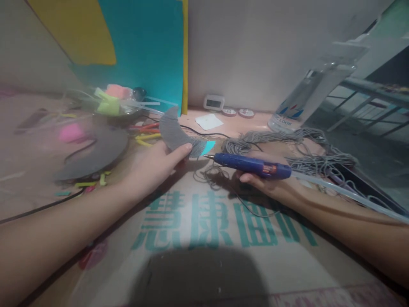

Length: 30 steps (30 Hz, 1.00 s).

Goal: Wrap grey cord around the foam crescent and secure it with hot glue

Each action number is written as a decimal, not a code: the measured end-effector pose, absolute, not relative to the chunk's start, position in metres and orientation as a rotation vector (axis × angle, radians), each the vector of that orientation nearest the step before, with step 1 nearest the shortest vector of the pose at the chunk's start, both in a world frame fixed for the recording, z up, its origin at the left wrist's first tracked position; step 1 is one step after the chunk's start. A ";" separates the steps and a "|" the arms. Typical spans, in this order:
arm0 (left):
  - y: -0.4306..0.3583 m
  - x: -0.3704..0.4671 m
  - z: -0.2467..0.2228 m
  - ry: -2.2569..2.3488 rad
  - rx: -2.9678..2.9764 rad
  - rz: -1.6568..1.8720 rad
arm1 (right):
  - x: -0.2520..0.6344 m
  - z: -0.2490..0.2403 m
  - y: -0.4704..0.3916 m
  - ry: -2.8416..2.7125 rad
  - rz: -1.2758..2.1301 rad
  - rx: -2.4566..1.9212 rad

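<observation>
Printed sheet point(287, 273) lies nearest. Above it, the right hand point(255, 181) is wrapped around a blue glue gun point(246, 164), its nozzle point(209, 157) beside the bare turquoise end point(209, 147) of a grey yarn-covered crescent point(174, 128) pinched in the left hand point(161, 164); contact is unclear. Gluing yarn along that end seems the current step; the next move likely calls for a small, steady dab. Beyond: loose yarn point(237, 146), then a clear bottle point(289, 111).

Forearms point(86, 215) inward, left hand point(161, 164) pinched, right hand point(266, 183) curled
</observation>
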<state>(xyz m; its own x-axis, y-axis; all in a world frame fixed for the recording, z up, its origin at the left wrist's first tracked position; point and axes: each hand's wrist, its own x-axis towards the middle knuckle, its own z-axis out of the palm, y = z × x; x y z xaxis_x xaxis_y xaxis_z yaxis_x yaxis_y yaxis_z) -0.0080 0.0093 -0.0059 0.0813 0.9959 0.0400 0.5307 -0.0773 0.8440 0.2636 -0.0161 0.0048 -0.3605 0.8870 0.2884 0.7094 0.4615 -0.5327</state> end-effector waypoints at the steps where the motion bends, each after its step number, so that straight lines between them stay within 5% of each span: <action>1: 0.010 -0.008 -0.006 1.519 1.686 0.888 | 0.263 0.005 -0.016 -2.153 0.442 -1.312; 30: 0.009 -0.004 -0.004 1.496 1.650 0.940 | 0.257 0.000 -0.012 -2.143 0.349 -1.325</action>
